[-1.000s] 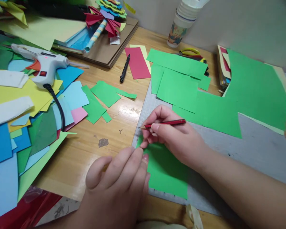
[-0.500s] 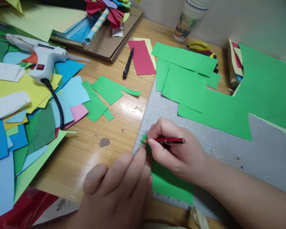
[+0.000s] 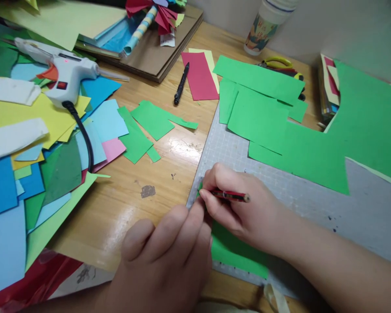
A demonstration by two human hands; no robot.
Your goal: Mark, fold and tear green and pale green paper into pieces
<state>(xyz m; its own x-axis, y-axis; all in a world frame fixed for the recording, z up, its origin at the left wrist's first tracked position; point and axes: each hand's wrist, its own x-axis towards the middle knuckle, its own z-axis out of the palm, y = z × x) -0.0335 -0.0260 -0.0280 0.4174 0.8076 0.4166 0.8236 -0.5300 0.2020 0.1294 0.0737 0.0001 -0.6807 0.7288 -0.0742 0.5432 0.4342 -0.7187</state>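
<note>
A red-and-black pencil is pinched in my right hand, its blunt end to the right and its tip hidden behind my fingers. Under both hands lies a piece of green paper, near the left edge of the grey cutting mat. My left hand is closed, bent fingers bunched against that paper, fingertips almost touching the right hand. Its thumb is hidden.
Green sheets cover the mat's far part. A glue gun rests on coloured paper scraps at left. A black pen, red paper, pliers and a patterned cup stand or lie farther back.
The view has shifted slightly, so most things sit a little farther right. The pencil has tilted, and its tip and the paper's far corner are now mostly covered by my fingers.
</note>
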